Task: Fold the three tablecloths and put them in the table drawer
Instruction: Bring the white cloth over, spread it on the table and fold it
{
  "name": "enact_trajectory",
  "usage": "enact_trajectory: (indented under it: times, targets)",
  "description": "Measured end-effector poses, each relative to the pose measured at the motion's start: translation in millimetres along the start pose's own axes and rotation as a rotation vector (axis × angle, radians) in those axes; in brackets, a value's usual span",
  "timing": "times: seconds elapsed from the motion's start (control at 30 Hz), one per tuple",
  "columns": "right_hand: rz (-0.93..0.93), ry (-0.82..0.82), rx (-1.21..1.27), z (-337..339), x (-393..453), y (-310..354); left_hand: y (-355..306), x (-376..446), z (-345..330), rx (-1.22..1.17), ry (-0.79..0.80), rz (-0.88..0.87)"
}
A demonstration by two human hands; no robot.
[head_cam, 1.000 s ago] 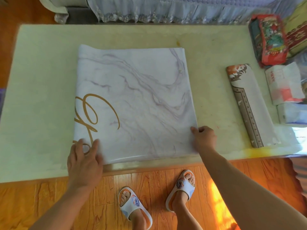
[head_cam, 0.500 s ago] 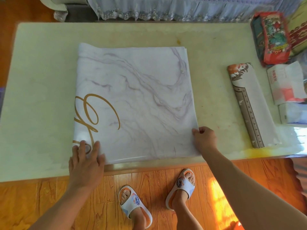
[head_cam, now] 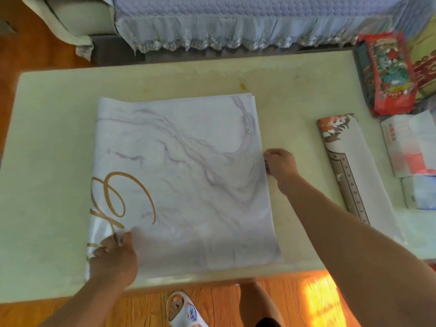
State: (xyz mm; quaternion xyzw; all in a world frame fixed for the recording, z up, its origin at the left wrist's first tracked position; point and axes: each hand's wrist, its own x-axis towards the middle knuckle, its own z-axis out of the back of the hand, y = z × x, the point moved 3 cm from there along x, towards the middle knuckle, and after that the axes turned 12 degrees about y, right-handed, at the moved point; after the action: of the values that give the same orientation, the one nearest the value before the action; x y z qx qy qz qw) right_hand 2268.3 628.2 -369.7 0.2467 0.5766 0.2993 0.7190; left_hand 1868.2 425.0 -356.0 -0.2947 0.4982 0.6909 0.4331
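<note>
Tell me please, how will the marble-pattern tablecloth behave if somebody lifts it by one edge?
The marble-pattern tablecloth probably droops: it lies flat in thin stacked layers. Its glossy sheen near the left hand suggests slippery plastic, so layers may slide apart. It looks light.

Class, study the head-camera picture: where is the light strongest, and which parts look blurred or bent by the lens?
Head view: the brightest patch is sunlight on the wooden floor at lower right; the left hand and the tissue packs look soft and smeared; the far edge of the table bows, as a wide-angle lens makes it; the marble tablecloth is evenly lit.
</note>
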Motion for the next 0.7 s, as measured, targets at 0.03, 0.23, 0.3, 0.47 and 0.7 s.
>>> enact_trajectory:
  times: [0.03, 0.23, 0.3, 0.47, 0.7]
  targets:
    - [0.024, 0.019, -0.030, -2, 18, 16, -6, 1, 9, 0.039, 0.033, 0.011]
    - [0.105, 0.057, -0.120, -15, 87, 91, -62, -4, 113, 0.000, 0.094, -0.040]
    - [0.138, 0.070, -0.146, -19, 97, 101, -90, -13, 166, -0.187, -0.029, -0.154]
    - [0.092, 0.068, -0.050, -26, 111, 104, -148, -25, 277, -0.479, -0.321, -0.437]
    - [0.004, 0.016, 0.058, -36, 110, 97, -188, -3, 344, -0.662, -0.443, -0.652]
